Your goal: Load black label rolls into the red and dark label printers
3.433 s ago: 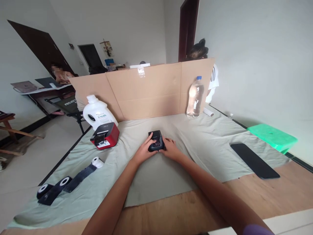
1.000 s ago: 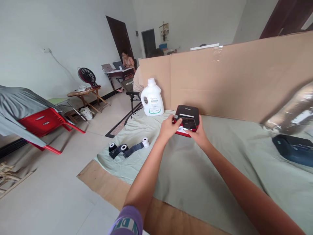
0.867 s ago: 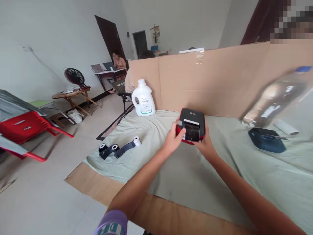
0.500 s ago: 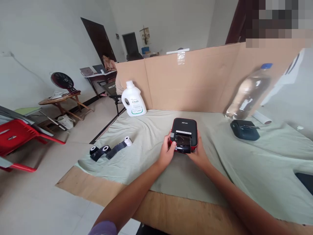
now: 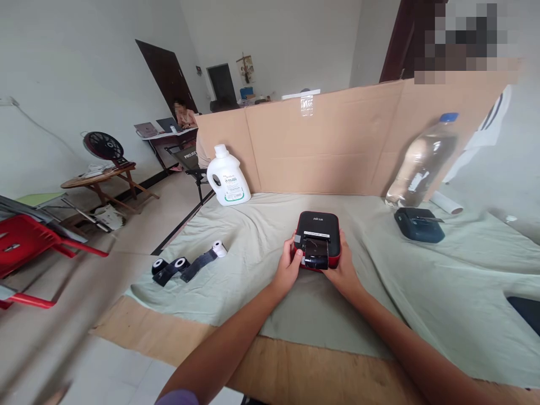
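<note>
A black and red printer (image 5: 317, 224) is held between both hands above the green cloth (image 5: 270, 281), and a dark glossy strip (image 5: 316, 256) hangs from its slot. My left hand (image 5: 289, 267) grips its left side, thumb at the front corner. On the right side, my right hand (image 5: 346, 270) is wrapped around the edge, with some fingers hidden beneath. Left of the hands lie two black rolls (image 5: 180, 264) and a white roll (image 5: 218, 248) with a dark strip trailing from it.
A white jug (image 5: 229, 177) stands before the cardboard screen (image 5: 320, 146). At the right are a large clear bottle (image 5: 426, 163), a dark device (image 5: 419, 225) and a paper tube (image 5: 447, 202). A person (image 5: 184, 115) sits in the background.
The view has shifted slightly. Both hands still hold the printer in nearly the same place. A blurred bit of skin has appeared at the lower left edge.
</note>
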Available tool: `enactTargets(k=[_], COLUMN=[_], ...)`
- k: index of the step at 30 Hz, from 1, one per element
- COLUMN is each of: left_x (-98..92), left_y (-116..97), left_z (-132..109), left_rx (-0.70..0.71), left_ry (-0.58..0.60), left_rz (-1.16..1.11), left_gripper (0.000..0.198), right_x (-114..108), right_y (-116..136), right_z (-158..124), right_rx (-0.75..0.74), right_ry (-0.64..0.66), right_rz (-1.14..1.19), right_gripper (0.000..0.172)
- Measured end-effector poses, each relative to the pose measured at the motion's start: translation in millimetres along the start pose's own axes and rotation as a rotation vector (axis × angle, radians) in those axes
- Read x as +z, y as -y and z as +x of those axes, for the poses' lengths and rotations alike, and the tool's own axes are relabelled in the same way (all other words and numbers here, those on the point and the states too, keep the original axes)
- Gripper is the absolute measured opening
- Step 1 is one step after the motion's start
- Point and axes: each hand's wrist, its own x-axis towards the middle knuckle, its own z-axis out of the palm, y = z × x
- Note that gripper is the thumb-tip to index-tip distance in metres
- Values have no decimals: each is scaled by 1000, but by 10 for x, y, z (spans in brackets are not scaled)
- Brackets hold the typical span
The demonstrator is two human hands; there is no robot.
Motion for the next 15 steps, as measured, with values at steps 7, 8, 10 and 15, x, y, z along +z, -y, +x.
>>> enactTargets(k=[7, 8, 10, 15], left_x=[12, 10, 2, -14], left_y=[11, 10, 5, 18], left_z=[-11, -11, -12, -17], left_rx=[2, 11, 26, 10], left_ry=[0, 4, 5, -3], left_rz=[-20, -17, 3, 31], left_gripper=[49, 51, 53, 48], right_x=[-17, -21, -29, -34], right_y=[73, 80, 83, 65], right_z=[-8, -8, -9, -11], right_rx=[38, 45, 53, 53], right_ry=[-7, -7, 3, 5], right_rz=[26, 30, 40, 60], right_gripper=[98, 98, 99, 101])
